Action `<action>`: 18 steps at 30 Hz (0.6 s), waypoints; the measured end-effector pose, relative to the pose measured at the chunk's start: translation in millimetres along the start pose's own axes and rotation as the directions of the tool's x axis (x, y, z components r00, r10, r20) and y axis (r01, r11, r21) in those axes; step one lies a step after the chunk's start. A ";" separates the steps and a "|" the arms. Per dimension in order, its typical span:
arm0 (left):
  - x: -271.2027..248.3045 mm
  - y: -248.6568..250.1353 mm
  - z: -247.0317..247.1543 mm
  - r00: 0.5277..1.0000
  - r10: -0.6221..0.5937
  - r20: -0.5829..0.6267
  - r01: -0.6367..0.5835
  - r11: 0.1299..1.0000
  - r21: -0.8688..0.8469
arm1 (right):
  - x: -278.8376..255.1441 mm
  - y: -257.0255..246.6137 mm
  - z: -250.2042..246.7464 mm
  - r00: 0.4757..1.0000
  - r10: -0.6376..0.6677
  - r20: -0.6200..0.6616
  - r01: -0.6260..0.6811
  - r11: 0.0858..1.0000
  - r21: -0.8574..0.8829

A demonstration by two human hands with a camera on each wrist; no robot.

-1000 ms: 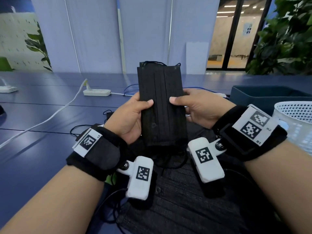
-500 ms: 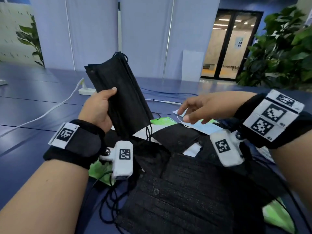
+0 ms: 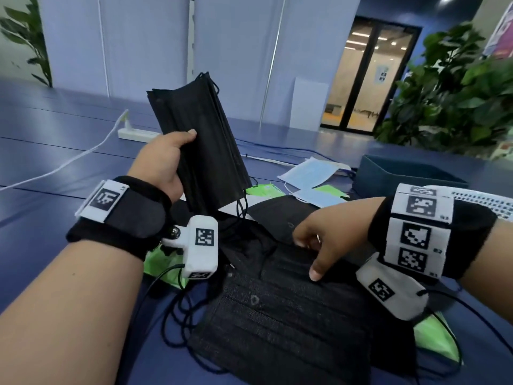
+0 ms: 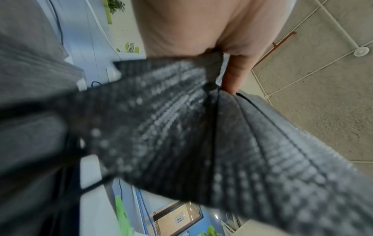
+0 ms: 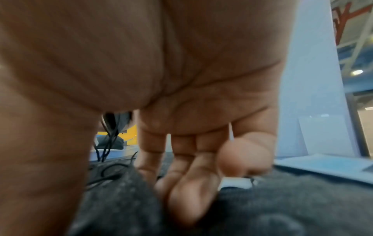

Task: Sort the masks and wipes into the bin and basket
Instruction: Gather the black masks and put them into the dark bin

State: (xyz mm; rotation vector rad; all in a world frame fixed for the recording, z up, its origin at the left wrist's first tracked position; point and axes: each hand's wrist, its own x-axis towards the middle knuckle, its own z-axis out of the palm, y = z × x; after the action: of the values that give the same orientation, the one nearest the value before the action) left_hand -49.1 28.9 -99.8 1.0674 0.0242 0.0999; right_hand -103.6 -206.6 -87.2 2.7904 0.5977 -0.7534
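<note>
Left hand [image 3: 162,162] clenched round a stack of black masks [image 3: 200,140], held upright above worktop [image 3: 55,151]. Right hand [image 3: 324,240] grip released, fingertips [image 3: 315,275] down on loose black masks [image 3: 277,315] heaped nearest. Ear loops [image 3: 177,323] tangled along heap's left edge. Green wipe packets [image 3: 263,188] half buried beyond; blue masks [image 3: 311,172] behind those. Furthest: dark bin [image 3: 402,173], white mesh basket [image 3: 483,198] beside it. Likely risk: snagged loops dragging extra masks or a packet up; held stack fanning out if thumb pressure eased.
</note>
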 end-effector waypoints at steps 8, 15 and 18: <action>2.5 1.7 -10.2 0.999 0.018 -0.042 -0.021 0.998 -0.065 | -34.6 26.3 -47.6 0.918 -0.017 -0.397 0.138 0.950 0.280; 5.5 3.4 -15.3 0.999 0.027 -0.040 -0.032 0.990 -0.141 | -68.0 13.1 -50.7 0.916 -0.231 -0.328 0.400 0.581 0.708; 6.9 2.4 -18.5 0.998 0.029 -0.050 -0.035 0.991 -0.132 | -48.1 -10.2 -21.3 0.950 -0.277 -0.146 0.304 0.702 0.644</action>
State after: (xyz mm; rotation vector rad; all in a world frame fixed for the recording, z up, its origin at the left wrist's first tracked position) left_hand -43.6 46.9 -106.5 0.9325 0.0432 0.1543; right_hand -136.6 -207.4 -44.9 3.4028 0.9577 -1.1761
